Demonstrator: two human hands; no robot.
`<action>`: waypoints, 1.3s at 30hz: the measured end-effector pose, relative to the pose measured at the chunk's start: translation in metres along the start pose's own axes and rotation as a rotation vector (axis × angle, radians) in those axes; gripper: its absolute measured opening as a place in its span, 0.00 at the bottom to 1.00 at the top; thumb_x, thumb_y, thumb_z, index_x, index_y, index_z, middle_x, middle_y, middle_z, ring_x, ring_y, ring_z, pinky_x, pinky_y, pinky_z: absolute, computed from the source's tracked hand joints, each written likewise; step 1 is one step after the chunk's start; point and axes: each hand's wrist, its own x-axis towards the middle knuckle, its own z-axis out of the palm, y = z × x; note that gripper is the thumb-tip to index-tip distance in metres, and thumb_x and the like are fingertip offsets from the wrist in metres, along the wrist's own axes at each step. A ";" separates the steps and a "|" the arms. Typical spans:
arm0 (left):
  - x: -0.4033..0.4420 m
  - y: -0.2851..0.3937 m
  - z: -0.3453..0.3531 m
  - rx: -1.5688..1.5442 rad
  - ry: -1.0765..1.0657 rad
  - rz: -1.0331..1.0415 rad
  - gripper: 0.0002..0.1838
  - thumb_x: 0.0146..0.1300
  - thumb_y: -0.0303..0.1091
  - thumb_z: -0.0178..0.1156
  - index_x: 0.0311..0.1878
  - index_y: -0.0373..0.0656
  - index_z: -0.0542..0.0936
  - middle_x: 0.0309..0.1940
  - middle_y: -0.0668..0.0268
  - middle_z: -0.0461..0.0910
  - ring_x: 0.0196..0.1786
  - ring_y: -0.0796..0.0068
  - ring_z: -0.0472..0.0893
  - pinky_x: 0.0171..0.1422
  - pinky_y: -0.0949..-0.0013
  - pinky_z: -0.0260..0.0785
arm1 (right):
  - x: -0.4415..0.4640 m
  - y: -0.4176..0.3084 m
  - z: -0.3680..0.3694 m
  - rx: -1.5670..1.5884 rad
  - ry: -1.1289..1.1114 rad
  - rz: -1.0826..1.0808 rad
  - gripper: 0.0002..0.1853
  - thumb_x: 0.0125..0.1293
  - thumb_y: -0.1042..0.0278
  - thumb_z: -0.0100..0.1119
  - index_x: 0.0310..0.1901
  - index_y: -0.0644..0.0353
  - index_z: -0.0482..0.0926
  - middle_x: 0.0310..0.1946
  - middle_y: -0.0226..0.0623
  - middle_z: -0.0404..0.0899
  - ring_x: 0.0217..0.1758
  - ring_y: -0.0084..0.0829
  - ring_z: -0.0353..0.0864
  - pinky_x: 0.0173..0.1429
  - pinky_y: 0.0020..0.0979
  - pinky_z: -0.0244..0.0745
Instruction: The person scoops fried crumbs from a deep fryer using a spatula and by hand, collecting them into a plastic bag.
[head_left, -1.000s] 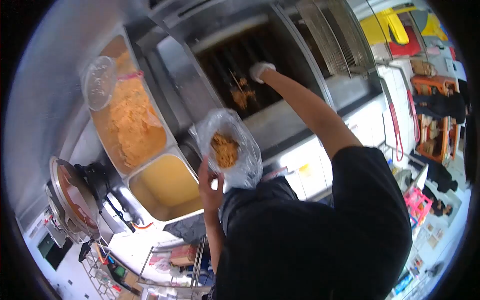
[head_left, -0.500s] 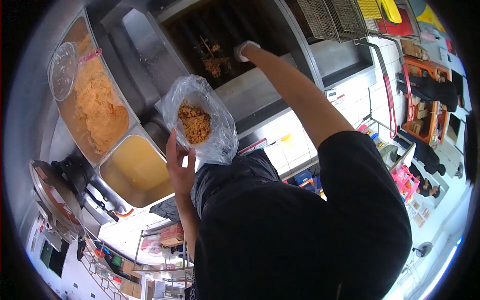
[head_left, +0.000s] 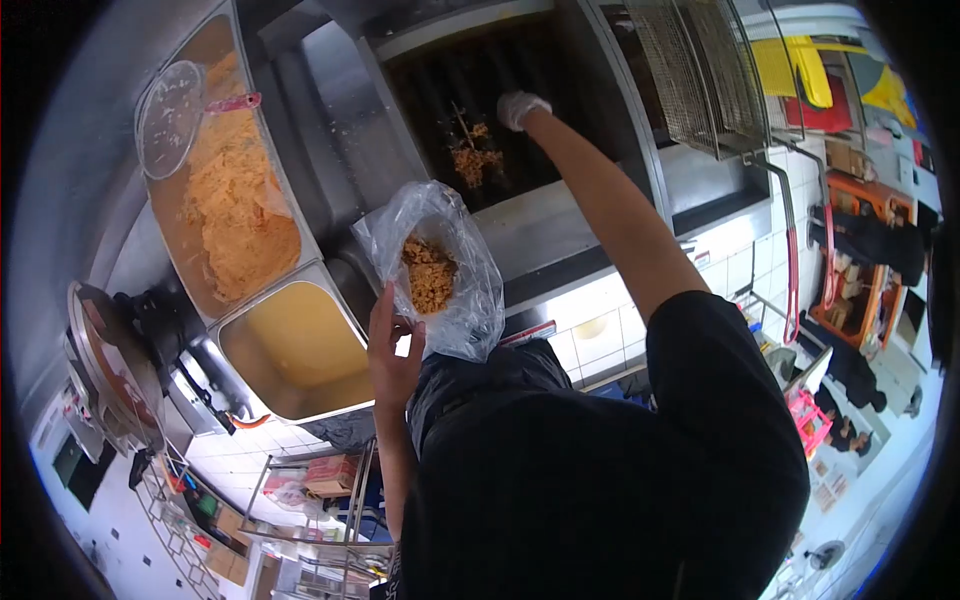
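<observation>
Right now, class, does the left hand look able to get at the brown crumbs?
Probably yes: the left hand is at the plastic bag, whose open mouth leaves the brown crumbs uncovered.

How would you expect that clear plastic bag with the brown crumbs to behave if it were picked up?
The clear bag would probably be floppy, as its film looks thin and creased. The brown crumbs look loose, so they would likely shift. Lifted by one side only, it may sag and spill through its open mouth.
</observation>
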 end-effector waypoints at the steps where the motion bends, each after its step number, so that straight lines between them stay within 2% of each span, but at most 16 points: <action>1: 0.001 0.001 0.000 0.010 0.005 0.004 0.39 0.65 0.15 0.62 0.79 0.38 0.61 0.45 0.68 0.74 0.41 0.82 0.73 0.48 0.75 0.74 | 0.005 -0.003 0.014 -0.010 0.003 0.018 0.14 0.67 0.69 0.61 0.53 0.53 0.88 0.56 0.39 0.87 0.60 0.41 0.86 0.55 0.48 0.84; 3: 0.001 0.000 -0.001 -0.004 0.013 -0.009 0.39 0.65 0.15 0.62 0.79 0.38 0.61 0.44 0.68 0.73 0.40 0.82 0.73 0.48 0.75 0.74 | 0.012 -0.011 0.040 -0.022 0.004 0.057 0.16 0.69 0.68 0.61 0.56 0.54 0.87 0.59 0.40 0.85 0.63 0.43 0.84 0.56 0.50 0.83; 6: -0.004 -0.004 -0.003 -0.014 0.021 -0.010 0.40 0.65 0.16 0.63 0.79 0.39 0.61 0.42 0.69 0.73 0.40 0.82 0.73 0.48 0.75 0.74 | 0.015 -0.006 0.049 -0.136 -0.115 -0.047 0.16 0.67 0.70 0.62 0.56 0.58 0.87 0.59 0.43 0.85 0.62 0.43 0.85 0.56 0.51 0.83; 9: -0.001 -0.002 -0.001 0.012 0.019 0.045 0.40 0.65 0.16 0.63 0.80 0.40 0.62 0.41 0.70 0.73 0.39 0.82 0.73 0.48 0.76 0.73 | 0.002 0.008 0.047 -0.292 -0.320 -0.095 0.15 0.65 0.73 0.63 0.53 0.58 0.87 0.56 0.42 0.86 0.59 0.42 0.86 0.54 0.50 0.84; 11: -0.002 0.000 -0.004 0.021 0.016 0.056 0.40 0.65 0.17 0.63 0.79 0.42 0.62 0.49 0.65 0.72 0.41 0.80 0.75 0.48 0.75 0.75 | 0.004 0.025 0.048 -0.437 -0.347 -0.226 0.13 0.64 0.74 0.64 0.50 0.57 0.88 0.53 0.40 0.87 0.56 0.41 0.87 0.51 0.49 0.84; 13: -0.004 -0.003 -0.008 0.012 -0.003 0.037 0.39 0.65 0.18 0.63 0.79 0.43 0.64 0.68 0.56 0.71 0.44 0.76 0.77 0.48 0.72 0.77 | 0.000 0.036 0.046 -0.516 -0.357 -0.303 0.12 0.64 0.75 0.63 0.48 0.57 0.88 0.51 0.38 0.88 0.54 0.40 0.87 0.50 0.49 0.84; 16: -0.005 -0.002 -0.012 0.055 0.001 0.046 0.39 0.64 0.18 0.64 0.79 0.44 0.64 0.60 0.58 0.75 0.43 0.77 0.77 0.48 0.71 0.77 | -0.037 0.051 0.031 -0.458 -0.326 -0.258 0.12 0.65 0.74 0.62 0.48 0.55 0.88 0.49 0.37 0.88 0.53 0.39 0.87 0.48 0.49 0.84; 18: -0.010 0.010 -0.012 0.087 -0.019 0.038 0.40 0.64 0.19 0.64 0.80 0.46 0.64 0.40 0.65 0.76 0.39 0.77 0.77 0.47 0.71 0.75 | -0.064 0.054 0.031 -0.304 -0.266 -0.133 0.13 0.66 0.74 0.62 0.51 0.52 0.87 0.51 0.36 0.87 0.55 0.38 0.85 0.49 0.48 0.83; 21: -0.021 0.010 -0.007 0.137 -0.045 0.062 0.40 0.66 0.20 0.63 0.80 0.46 0.63 0.36 0.67 0.77 0.38 0.78 0.76 0.47 0.72 0.72 | -0.138 0.050 0.015 -0.103 -0.042 -0.013 0.14 0.67 0.72 0.62 0.52 0.47 0.89 0.49 0.32 0.88 0.55 0.35 0.86 0.48 0.47 0.83; 23: -0.026 0.009 -0.006 0.156 -0.056 0.081 0.40 0.67 0.20 0.62 0.81 0.47 0.62 0.34 0.68 0.76 0.37 0.79 0.75 0.47 0.73 0.70 | -0.177 0.047 0.007 -0.085 0.031 -0.010 0.12 0.69 0.68 0.60 0.49 0.51 0.90 0.51 0.35 0.89 0.56 0.39 0.88 0.51 0.45 0.85; 26: -0.032 0.009 -0.008 0.136 -0.098 0.032 0.39 0.68 0.21 0.62 0.81 0.47 0.60 0.34 0.68 0.76 0.37 0.80 0.74 0.47 0.74 0.69 | -0.187 0.050 0.024 0.031 0.236 0.054 0.11 0.67 0.67 0.63 0.47 0.49 0.91 0.49 0.36 0.90 0.55 0.40 0.88 0.48 0.44 0.85; 32: -0.036 0.017 -0.009 0.247 -0.127 0.058 0.39 0.69 0.21 0.61 0.82 0.48 0.59 0.32 0.69 0.75 0.36 0.82 0.73 0.46 0.74 0.68 | -0.219 0.057 0.044 0.086 0.405 0.044 0.09 0.64 0.67 0.65 0.42 0.49 0.92 0.43 0.38 0.91 0.48 0.44 0.90 0.45 0.44 0.85; 39: -0.039 -0.002 -0.009 0.228 -0.162 0.146 0.40 0.69 0.20 0.61 0.82 0.48 0.59 0.31 0.70 0.74 0.35 0.81 0.73 0.45 0.74 0.68 | -0.256 0.066 0.057 0.019 0.436 0.015 0.09 0.61 0.69 0.65 0.41 0.50 0.92 0.41 0.38 0.91 0.48 0.46 0.90 0.43 0.45 0.86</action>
